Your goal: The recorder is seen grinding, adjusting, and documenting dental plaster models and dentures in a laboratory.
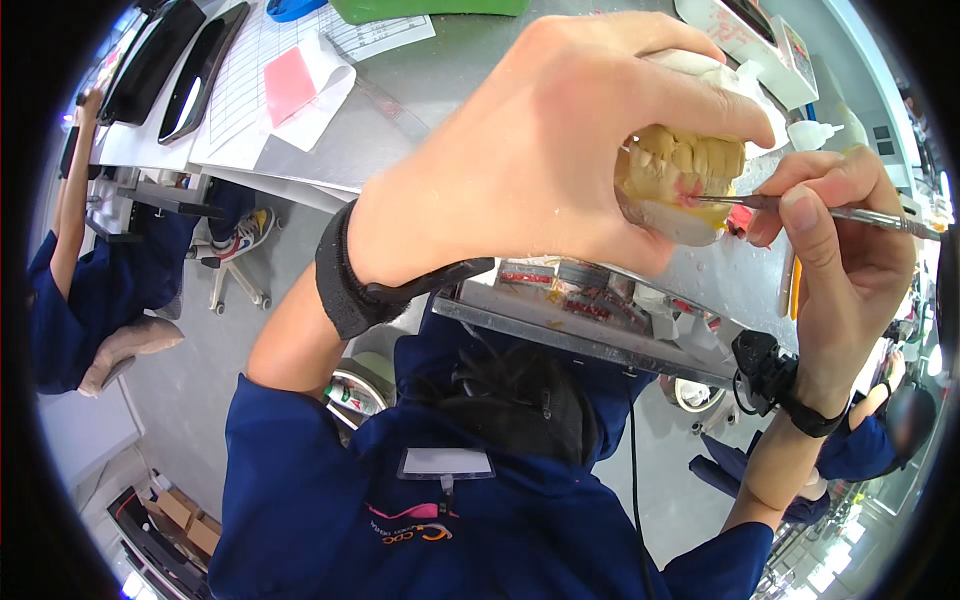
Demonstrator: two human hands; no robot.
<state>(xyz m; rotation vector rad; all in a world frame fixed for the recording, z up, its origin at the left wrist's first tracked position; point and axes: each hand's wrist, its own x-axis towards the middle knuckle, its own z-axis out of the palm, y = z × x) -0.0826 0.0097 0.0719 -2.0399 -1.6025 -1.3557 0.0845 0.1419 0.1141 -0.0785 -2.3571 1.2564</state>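
A yellowish dental plaster model (690,155) with a row of teeth is gripped by my left hand (560,140), thumb below and fingers over the top. Small pink-red patches show on its gum area. My right hand (840,220) pinches a thin metal dental carving tool (765,203) between thumb and fingers. The tool's narrow tip touches or nearly touches the model beside the pink patch. Part of the model is hidden behind my left fingers.
Below my hands, an open drawer (590,335) holds red scraps and small items. A pink wax sheet (290,85) lies on white paper at the bench's left. A white box (790,60) and a small white bottle (812,134) stand far right. Other people sit at both sides.
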